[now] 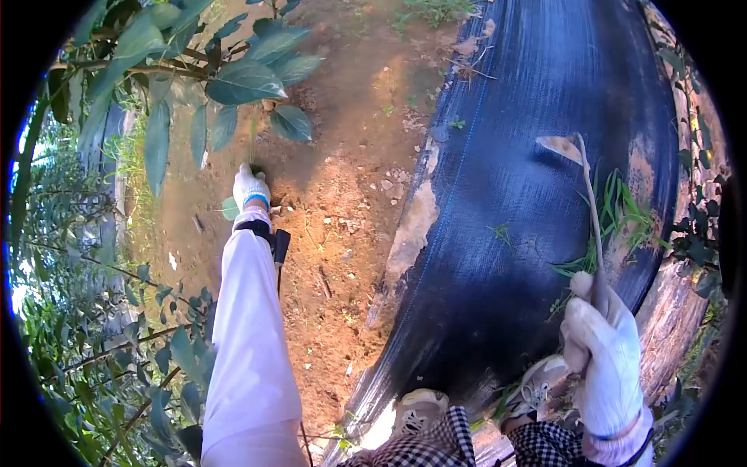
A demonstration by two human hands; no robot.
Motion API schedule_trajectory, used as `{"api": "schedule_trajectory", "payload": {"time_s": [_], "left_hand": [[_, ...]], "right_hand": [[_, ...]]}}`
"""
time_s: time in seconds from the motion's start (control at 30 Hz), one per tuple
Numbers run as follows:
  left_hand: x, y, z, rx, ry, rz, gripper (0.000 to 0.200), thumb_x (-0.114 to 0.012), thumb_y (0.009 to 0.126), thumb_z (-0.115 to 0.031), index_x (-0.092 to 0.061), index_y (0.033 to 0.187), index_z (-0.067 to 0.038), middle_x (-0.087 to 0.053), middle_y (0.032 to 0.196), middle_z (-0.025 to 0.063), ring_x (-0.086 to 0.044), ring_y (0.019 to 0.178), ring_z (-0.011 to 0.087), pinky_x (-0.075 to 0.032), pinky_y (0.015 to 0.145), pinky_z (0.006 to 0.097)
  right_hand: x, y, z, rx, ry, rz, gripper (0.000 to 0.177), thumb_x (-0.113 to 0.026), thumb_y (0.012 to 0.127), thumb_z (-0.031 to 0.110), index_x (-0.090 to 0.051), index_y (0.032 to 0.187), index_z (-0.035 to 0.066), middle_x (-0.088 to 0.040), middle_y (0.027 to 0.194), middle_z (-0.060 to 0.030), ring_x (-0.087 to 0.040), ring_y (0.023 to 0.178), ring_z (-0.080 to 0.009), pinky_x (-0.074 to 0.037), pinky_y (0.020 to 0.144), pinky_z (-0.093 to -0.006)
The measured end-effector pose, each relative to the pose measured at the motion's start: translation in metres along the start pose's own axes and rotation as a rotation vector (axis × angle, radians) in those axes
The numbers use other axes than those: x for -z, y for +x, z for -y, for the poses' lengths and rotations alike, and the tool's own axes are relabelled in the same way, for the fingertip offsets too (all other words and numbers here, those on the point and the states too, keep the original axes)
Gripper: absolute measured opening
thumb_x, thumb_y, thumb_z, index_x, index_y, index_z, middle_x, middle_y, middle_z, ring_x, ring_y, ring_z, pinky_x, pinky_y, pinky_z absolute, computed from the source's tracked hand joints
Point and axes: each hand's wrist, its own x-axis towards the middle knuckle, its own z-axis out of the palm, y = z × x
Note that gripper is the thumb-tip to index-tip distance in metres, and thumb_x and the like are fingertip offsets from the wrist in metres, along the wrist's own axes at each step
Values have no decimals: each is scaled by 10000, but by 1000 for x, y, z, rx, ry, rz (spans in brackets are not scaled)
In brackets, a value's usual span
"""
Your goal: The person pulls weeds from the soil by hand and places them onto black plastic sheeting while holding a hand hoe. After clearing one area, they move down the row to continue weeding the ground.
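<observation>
My left hand point(251, 187), in a white glove with a blue cuff edge, reaches down to the bare soil. Its fingers are closed around the base of a thin green grass blade point(252, 140), beside a small dark patch of ground. On the right, my right hand point(603, 342), also gloved in white, is wrapped round the handle of a small hoe point(592, 198). The hoe's flat, soil-stained blade point(562, 146) points left above the black ground sheet point(513, 202). Tufts of grass point(618, 210) grow beside the handle.
Leafy branches point(249, 78) hang over the upper left, and more foliage point(101, 342) fills the lower left. Brown soil point(334, 233) with small stones borders the sheet. My shoes point(420, 410) stand at the bottom, near the sheet's lower edge.
</observation>
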Motion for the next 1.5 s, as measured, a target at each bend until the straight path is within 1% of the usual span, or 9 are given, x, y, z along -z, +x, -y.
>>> {"api": "schedule_trajectory", "payload": {"time_s": [0.17,0.23,0.4,0.57,0.67,0.77,0.9,1.3,1.5], "left_hand": [[4,-40,4,-151,-681,153,229,-616,836,-139,-636,1038,-34,-681,877,164,-636,804,295,-486,752,377],[62,-110,-38,90,-655,299,237,-609,835,-153,-638,1036,-31,-683,919,163,-635,804,295,-488,754,379],[27,-222,-9,-95,-406,172,213,-602,835,-139,-628,1013,-24,-671,969,186,-645,878,332,-490,794,413],[25,-213,-39,201,-549,193,178,-593,843,-111,-626,987,-12,-679,899,149,-634,803,244,-493,754,368],[39,-212,-110,9,-642,398,197,-639,814,-69,-615,1001,-14,-652,860,83,-572,732,141,-480,673,308],[130,-248,-243,-375,-879,991,534,-712,765,-127,-515,1248,-13,-613,1079,171,-614,937,237,-515,829,369],[141,-255,-269,-382,-652,856,600,-713,786,-235,-485,1310,-52,-582,1192,197,-588,1088,303,-473,929,384],[257,-157,-223,-333,-151,597,371,-615,848,-330,-626,1132,-92,-656,1060,192,-612,1035,338,-474,902,410],[109,-136,-225,-236,-323,532,446,-682,788,-300,-615,1172,-83,-645,1116,188,-603,1065,340,-468,929,407]], "right_hand": [[20,40,-16,54,-11,-36,290,-620,898,169,-549,1110,-15,-481,701,40,-380,471,-15,-285,413,-159],[29,64,-25,134,-17,-39,270,-623,903,183,-562,1089,-2,-481,704,45,-380,477,-12,-283,414,-158],[38,105,-25,246,-154,-159,315,-638,893,222,-601,1098,-14,-608,799,-44,-553,652,-135,-445,605,-273],[37,142,-9,321,-297,-310,397,-609,892,367,-637,1026,-6,-676,932,-175,-649,902,-299,-478,835,-383],[46,152,28,367,-456,-325,476,-642,851,435,-629,1017,-10,-674,952,-207,-645,971,-338,-480,856,-397],[54,205,18,233,-401,-303,565,-694,789,483,-618,1034,-21,-671,974,-230,-643,991,-354,-482,868,-397],[55,238,12,52,-542,-145,641,-738,760,466,-632,1065,-87,-663,1029,-265,-636,1036,-361,-482,888,-381],[68,289,-6,-100,-479,-27,434,-705,841,416,-626,804,-10,-601,616,-106,-550,478,-228,-415,476,-376],[75,298,-14,-147,-427,2,384,-730,833,349,-618,810,-18,-587,633,-94,-553,464,-213,-414,429,-345]]}}
